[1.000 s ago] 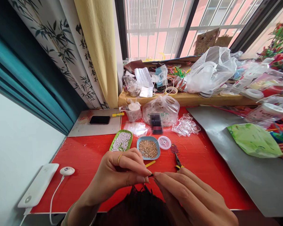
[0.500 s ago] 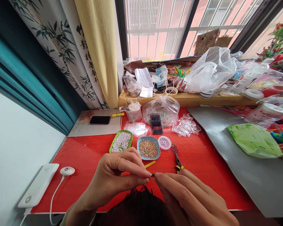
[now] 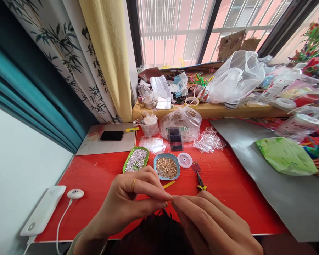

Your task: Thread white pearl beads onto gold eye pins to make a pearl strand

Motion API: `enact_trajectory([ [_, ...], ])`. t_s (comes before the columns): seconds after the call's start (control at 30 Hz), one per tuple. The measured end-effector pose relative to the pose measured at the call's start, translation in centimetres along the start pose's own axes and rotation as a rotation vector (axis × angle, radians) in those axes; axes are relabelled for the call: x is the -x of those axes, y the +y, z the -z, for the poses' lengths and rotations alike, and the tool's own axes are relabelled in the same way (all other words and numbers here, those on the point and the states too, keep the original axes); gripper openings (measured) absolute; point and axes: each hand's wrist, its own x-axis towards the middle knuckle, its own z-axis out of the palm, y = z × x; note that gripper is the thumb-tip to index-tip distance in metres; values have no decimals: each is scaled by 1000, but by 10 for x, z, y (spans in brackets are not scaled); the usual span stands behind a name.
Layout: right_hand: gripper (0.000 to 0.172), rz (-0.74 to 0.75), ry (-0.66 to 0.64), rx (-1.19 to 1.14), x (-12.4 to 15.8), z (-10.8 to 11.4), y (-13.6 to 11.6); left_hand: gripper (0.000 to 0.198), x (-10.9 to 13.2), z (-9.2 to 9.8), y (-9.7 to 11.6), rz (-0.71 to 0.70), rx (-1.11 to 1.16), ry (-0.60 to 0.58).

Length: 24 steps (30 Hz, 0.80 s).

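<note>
**Red desk by the window: both hands pinched tip to tip**

Your red desk (image 3: 95,173) sits under a barred window, and the sill behind it is heaped with plastic bags and reels. Close to you, your left hand (image 3: 130,205) and right hand (image 3: 215,226) meet at the fingertips. Each thumb and forefinger is closed in a fine pinch, and the two pinches touch. Directly below them, at the near desk edge, lies a dark piece (image 3: 155,235) with small spikes along its top.

I judge the work to be partway along. The green dish (image 3: 124,168) is heaped with pearl beads and the blue dish (image 3: 175,175) with gold ones, so plenty of stock is unused. The pliers (image 3: 200,181) and the thread spool (image 3: 184,160) lie untouched beyond your hands.

What your fingers grip is too small to see; it could be a bead or a thread. The dark piece is cut off by the bottom of the view and partly covered by your hands, so its shape and how much of it is finished are unclear.
</note>
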Motion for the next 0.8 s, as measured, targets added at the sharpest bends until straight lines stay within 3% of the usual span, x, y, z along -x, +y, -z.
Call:
enact_trajectory([
  [0.17,16,-91,58,-197,1,-9,3,29,2,2,-3,20,47,3],
  [0.37,9,-308,27,-440,4,-13,2,27,4,1,-9,140,302,22],
  [0.5,10,-369,37,-558,5,-13,0,27,4,-2,-10,154,363,57],
  [0.8,21,-270,193,-351,8,-17,-10,19,5,-4,-11,64,289,210],
])
